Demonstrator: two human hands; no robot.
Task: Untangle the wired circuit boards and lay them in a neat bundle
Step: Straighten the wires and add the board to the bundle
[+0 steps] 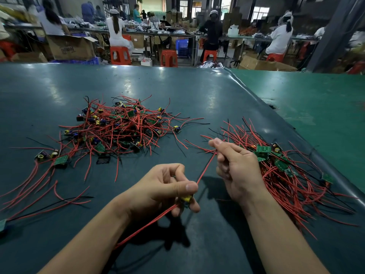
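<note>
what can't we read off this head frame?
- Board in the left hand: curled fingers cover it; only a yellow capacitor shows.
- Tangled pile: board count unreadable, wires overlap.
- Neat bundle: near side behind the right hand and forearm.
- Board at left edge: cut off.

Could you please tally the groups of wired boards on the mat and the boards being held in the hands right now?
Tangled pile, left of centre: 1
Sorted bundle, beside the right hand: 1
Board held in the left hand: 1
Total: 3
</note>
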